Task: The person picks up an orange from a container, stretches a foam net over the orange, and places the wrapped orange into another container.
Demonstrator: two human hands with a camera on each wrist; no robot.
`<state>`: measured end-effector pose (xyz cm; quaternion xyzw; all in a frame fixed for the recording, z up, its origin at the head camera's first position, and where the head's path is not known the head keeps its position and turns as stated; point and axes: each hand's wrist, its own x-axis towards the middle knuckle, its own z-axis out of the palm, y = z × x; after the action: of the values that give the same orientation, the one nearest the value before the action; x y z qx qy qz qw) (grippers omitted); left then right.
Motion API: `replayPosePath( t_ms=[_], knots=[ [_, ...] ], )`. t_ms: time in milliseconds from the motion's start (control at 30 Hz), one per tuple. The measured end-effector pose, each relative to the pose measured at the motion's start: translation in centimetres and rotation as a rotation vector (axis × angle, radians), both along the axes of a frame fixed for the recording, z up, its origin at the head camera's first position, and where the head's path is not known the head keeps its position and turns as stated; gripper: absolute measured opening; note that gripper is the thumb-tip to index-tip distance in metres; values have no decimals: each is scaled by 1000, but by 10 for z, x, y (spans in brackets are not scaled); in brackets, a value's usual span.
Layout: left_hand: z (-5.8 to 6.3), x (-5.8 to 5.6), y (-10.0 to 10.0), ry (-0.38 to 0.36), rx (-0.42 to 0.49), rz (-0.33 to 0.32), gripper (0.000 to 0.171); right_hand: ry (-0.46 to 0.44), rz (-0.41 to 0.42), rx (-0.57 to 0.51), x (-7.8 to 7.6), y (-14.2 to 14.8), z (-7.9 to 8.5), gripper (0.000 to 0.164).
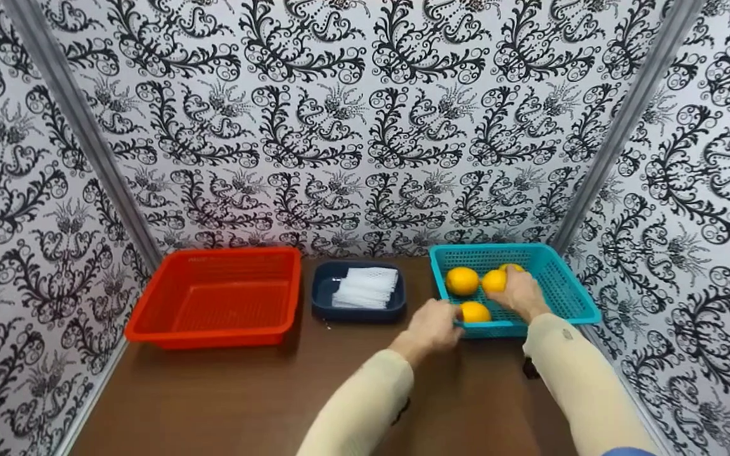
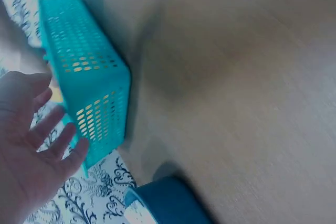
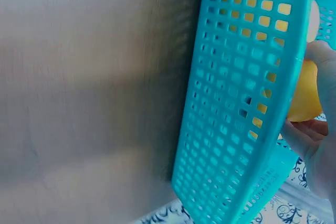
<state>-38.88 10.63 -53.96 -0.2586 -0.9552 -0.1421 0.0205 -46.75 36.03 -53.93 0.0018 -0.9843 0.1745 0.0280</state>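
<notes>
A teal perforated basket (image 1: 577, 297) holds several round oranges (image 1: 462, 281). My right hand (image 1: 522, 292) reaches into it from the front and grips one orange (image 3: 305, 95); in the right wrist view its thumb and fingers lie on both sides of the fruit, just past the rim. At the basket's front left corner, my left hand (image 1: 431, 325) hovers by the rim, near the front orange (image 1: 474, 311). The left wrist view shows the fingers of my left hand (image 2: 37, 148) spread and slightly bent, holding nothing. Part of the rear orange (image 1: 511, 267) is covered by my right hand.
An orange-red plastic basket (image 1: 213, 335) stands at the left of the brown table (image 1: 232, 399). Between the two baskets sits a small navy tray (image 1: 355, 314) with white mesh sleeves (image 1: 367, 288) in it. Patterned walls (image 1: 365, 126) close off the back and both sides.
</notes>
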Motion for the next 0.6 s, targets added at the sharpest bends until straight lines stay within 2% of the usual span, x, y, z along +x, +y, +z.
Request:
replayPosePath(
  t_ms=[167,300,433,600],
  knots=[
    [9,-11,-25,-39,126,29,31,60,-81,-139,6,-11,0,88],
    [14,-16,-44,-51,231,69,35,112,-106,-207,11,-27,3,84],
    [16,-15,-56,-61,344,90,37,149,-94,-277,24,-42,9,82],
    [20,-8,-65,-67,466,81,43,175,-59,-382,46,-61,19,78]
  ],
)
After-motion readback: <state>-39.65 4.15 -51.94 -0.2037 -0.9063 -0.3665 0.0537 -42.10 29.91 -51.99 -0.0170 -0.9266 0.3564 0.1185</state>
